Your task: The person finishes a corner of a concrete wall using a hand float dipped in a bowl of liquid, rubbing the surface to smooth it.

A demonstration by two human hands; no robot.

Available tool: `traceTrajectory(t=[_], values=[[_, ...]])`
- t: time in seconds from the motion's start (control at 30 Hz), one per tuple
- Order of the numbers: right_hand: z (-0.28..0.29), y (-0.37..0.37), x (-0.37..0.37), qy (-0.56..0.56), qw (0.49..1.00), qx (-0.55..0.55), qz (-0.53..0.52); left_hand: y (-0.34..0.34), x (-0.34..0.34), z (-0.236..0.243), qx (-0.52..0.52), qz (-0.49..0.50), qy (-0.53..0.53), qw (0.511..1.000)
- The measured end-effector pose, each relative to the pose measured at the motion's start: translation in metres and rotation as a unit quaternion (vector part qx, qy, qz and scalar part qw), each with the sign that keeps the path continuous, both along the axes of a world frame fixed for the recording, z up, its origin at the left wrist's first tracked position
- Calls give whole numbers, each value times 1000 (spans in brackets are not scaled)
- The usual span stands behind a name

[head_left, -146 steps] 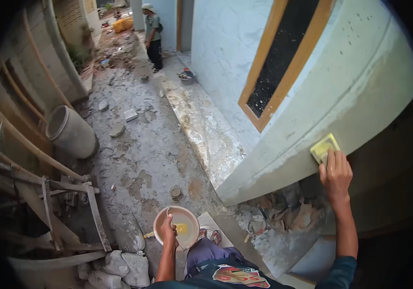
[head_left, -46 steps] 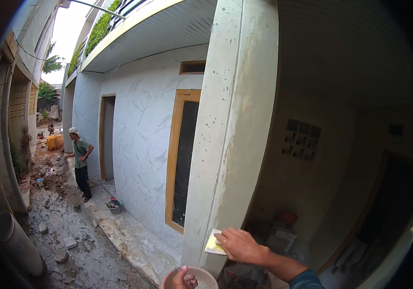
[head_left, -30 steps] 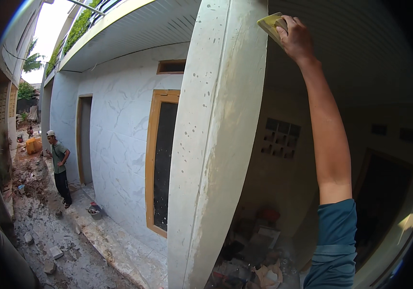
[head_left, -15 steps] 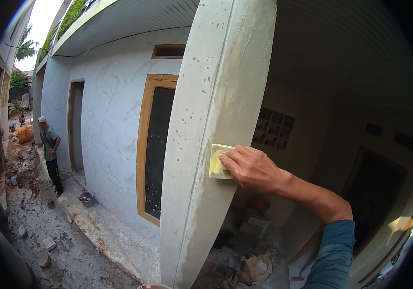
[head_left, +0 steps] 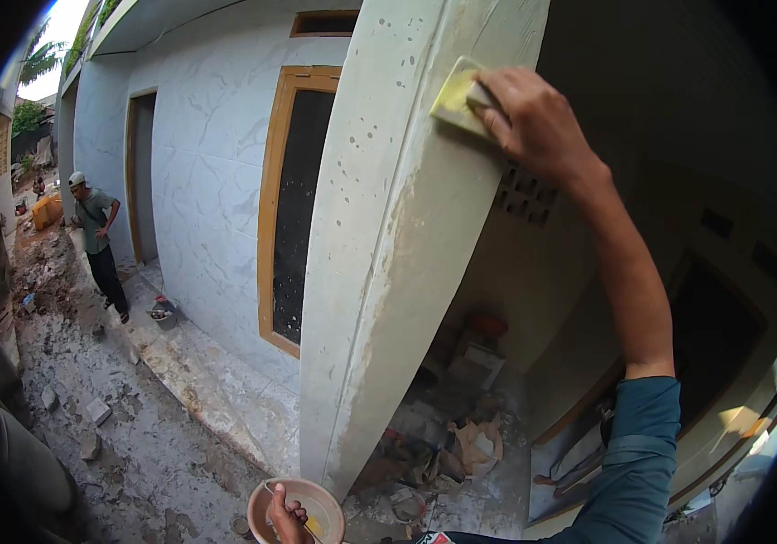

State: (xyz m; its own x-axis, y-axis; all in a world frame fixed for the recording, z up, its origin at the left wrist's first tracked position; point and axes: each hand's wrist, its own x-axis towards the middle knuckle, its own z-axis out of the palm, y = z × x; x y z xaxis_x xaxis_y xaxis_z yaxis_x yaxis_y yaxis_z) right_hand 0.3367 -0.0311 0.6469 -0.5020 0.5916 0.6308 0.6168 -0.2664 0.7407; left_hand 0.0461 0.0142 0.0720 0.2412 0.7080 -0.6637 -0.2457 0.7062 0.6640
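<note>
My right hand [head_left: 538, 118] grips a small yellow hand float [head_left: 461, 98] and has it against the upper part of a pale plastered pillar [head_left: 406, 263]. The arm is stretched up from the lower right. Damp-looking smears run down the pillar's near edge, and grey spots dot its left face. At the bottom, my left hand [head_left: 288, 515] is closed over a beige bucket [head_left: 329, 508], seemingly on its thin wire handle. Something yellow shows inside the bucket.
A person [head_left: 96, 236] in a cap stands by the marble-patterned wall [head_left: 207, 181], near a small bucket [head_left: 164, 315]. Muddy ground with loose bricks [head_left: 98, 411] lies left of a raised ledge [head_left: 189, 381]. Rubble [head_left: 474, 449] covers the dark room's floor; another person's legs [head_left: 579, 458] show there.
My right hand has moved the float up the pillar and slightly right. The view has tilted down, bringing the bucket and my left hand into sight.
</note>
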Motion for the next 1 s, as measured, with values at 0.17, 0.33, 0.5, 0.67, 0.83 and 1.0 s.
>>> traceTrajectory(t=[0.17,0.33,0.5,0.67,0.83,1.0], values=[[-244,-9,-10,61,981,-185,-24,1,-2,-31,34,-3,-38,999],[-314,-38,-24,252,945,-198,56,3,-11,-23,4,6,-75,997],[-327,-68,-29,449,879,-118,106,0,-9,4,54,-1,-67,996],[-395,-74,-33,695,684,-76,208,2,-4,15,67,-65,-23,995],[-546,-62,-56,891,391,-93,213,-11,21,17,61,-126,-7,990],[-614,-72,-103,986,70,-39,143,-6,24,-9,27,-141,9,990]])
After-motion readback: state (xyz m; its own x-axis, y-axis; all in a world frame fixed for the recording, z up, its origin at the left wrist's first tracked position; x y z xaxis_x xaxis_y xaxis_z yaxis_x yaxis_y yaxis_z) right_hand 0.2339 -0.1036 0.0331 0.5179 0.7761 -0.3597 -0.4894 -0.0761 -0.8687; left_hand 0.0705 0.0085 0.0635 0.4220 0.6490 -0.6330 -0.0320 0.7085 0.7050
